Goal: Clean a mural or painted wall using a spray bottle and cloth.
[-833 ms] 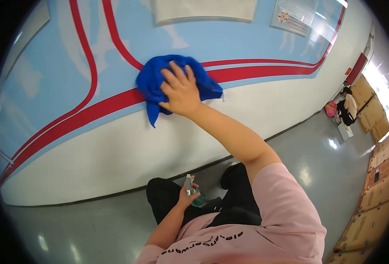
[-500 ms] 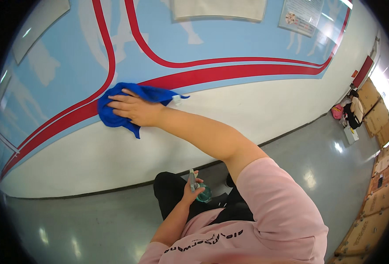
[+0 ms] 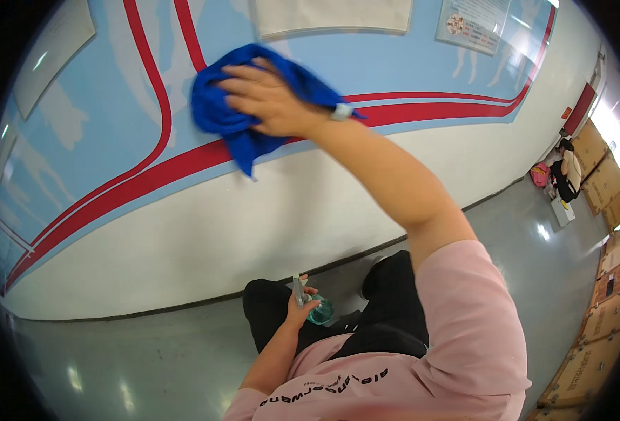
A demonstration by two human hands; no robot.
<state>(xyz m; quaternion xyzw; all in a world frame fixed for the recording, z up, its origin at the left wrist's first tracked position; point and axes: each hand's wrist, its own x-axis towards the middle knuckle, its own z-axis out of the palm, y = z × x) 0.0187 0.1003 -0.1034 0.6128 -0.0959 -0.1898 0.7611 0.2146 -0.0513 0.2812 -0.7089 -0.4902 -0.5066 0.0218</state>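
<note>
My right hand [image 3: 271, 98] presses a blue cloth [image 3: 215, 105] against the wall panel, fingers spread over the bunched fabric. One corner of the cloth hangs down across the red stripe; another trails to the right past my wrist, where a small whitish tag [image 3: 341, 111] shows. Low down, in front of my black trousers, my left hand [image 3: 297, 311] is closed around a spray bottle [image 3: 321, 312] with a clear teal body and a pale grey trigger head. The bottle's lower part is partly hidden by my hand.
The light blue panel [image 3: 394, 67] has red stripes and white figure shapes, with framed sheets [image 3: 475, 24] along its top. Below it runs white wall [image 3: 205, 238] down to the grey floor [image 3: 135, 351]. Wooden crates [image 3: 590, 351] line the right side; a person [image 3: 568, 175] sits near them.
My right hand has moved the blue cloth up and to the right, from the lower red stripe onto the blue area. My left hand keeps the bottle in nearly the same place.
</note>
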